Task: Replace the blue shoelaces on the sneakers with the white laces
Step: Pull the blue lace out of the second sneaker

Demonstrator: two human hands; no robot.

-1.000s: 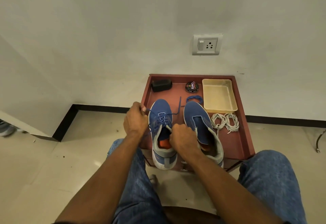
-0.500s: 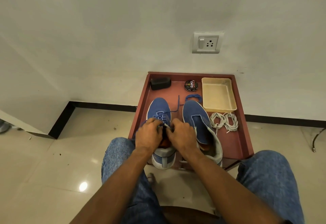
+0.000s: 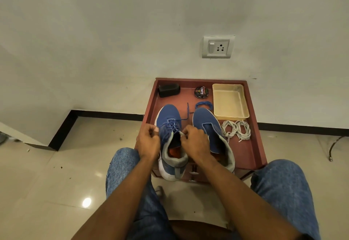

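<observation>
- Now the left hand [image 3: 148, 141], drawn outward since a moment ago, pinches the blue shoelace [image 3: 171, 128].
- Right hand [image 3: 195, 141] grips the left blue fabric sneaker [image 3: 170, 137] on the reddish wooden table [image 3: 247, 149].
- Unlacing proceeds; coiled white laces [image 3: 236, 129] wait alongside.

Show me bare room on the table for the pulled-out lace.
Bare on the maroon wooden table: the near right corner below the coiled white laces, and the strip between the black brush and round polish tin. Crowded: the sneakers, with the beige plastic tray behind.
</observation>
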